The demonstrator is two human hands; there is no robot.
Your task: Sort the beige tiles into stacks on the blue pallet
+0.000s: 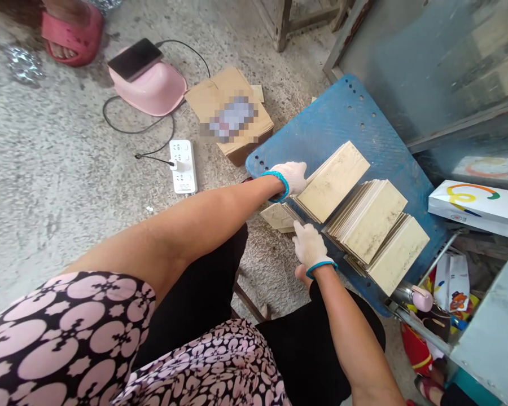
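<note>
Gloves on, your left hand (291, 177) grips the leftmost stack of pale boards (332, 181) at frame centre; your right hand (309, 245) pinches a loose board (278, 217) below.

No text, label or number is legible anywhere.

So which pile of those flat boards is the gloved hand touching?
The far pile, at the top-left end of the row on the blue board. The left hand rests against its edge; the other two piles sit untouched.

Blue board (342, 121), cream tiles (366, 217), white gloves w/ blue cuffs (294, 176).
</note>
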